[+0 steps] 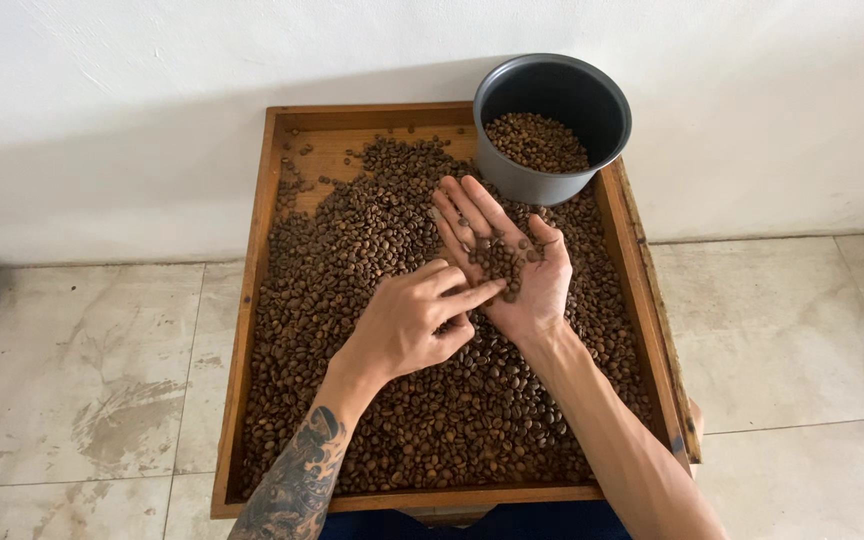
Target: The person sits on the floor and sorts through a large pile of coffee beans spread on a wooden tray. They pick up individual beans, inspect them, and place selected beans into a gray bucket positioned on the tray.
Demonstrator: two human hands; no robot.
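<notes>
Open-palmed, the right hand [507, 265] cups a small heap of coffee beans [500, 258] above the wooden tray [252, 300]. Left hand [412, 322] points its index finger [477, 294] into that heap, fingers loosely curled, holding nothing. Grey pot [552, 115] sits just beyond the fingertips.

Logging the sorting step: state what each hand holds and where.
Right hand cups a few roasted coffee beans in its open, upturned palm. Left hand grips nothing; its forefinger points into that palm.
</notes>
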